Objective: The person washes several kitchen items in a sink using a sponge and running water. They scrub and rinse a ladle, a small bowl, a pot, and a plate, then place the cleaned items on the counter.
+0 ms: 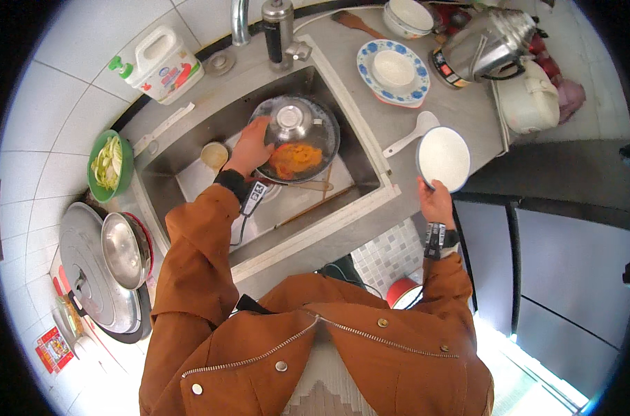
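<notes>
My right hand [435,200] holds a white bowl [444,158] with a blue rim by its near edge, over the counter right of the sink. In the sink [309,229], my left hand [251,148] reaches over a round pan [331,136] that appears to hold water. Its fingers are spread beside a shiny metal bowl [290,118] in the pan; whether they grip it is unclear. Soft orange material [296,160], too blurred to name surely, lies in the pan near my thumb. A small beige cup or bowl [214,155] sits left of my left hand.
A faucet [240,23] and detergent jug [164,67] stand behind the sink. Counter items include a blue-patterned plate [366,65], a white rice paddle [413,134], stacked bowls [409,18] and a steel kettle [484,47]. A green basin [106,166] of cut cabbage sits left.
</notes>
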The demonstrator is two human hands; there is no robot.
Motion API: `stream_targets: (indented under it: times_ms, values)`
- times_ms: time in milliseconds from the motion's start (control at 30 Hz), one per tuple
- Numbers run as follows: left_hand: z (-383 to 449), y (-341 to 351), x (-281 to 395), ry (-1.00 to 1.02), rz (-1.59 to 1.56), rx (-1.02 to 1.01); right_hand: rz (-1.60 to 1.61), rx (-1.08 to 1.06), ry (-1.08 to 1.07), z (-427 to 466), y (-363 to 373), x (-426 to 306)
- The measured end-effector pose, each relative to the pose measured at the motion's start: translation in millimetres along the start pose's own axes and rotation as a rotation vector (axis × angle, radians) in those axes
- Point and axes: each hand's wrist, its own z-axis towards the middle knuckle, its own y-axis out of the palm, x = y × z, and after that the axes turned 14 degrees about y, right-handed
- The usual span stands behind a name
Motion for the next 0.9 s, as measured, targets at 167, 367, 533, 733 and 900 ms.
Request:
stream_targets:
  times_ms: [167, 367, 533, 733, 900]
  values:
    - [17, 24, -19, -0.015, 0.068, 0.077, 1.257, -0.177, 0.48, 24, 4, 18]
    - [31, 40, -48, -0.046, 0.067, 0.1, 1.475, -0.267, 0.458, 10, 19, -27]
    - [33, 35, -37, -0.31, 0.088, -0.08, 0.808, -0.703, 0.237, 3, 69, -122]
    - [28, 0, 2, -0.155, -0.178, 0.209, -0.288, -0.485, -0.536, 27, 184, -191]
    - [35, -27, 5, -0.417, -0.602, 0.48, -0.585, -0.316, -0.522, 47, 235, -181]
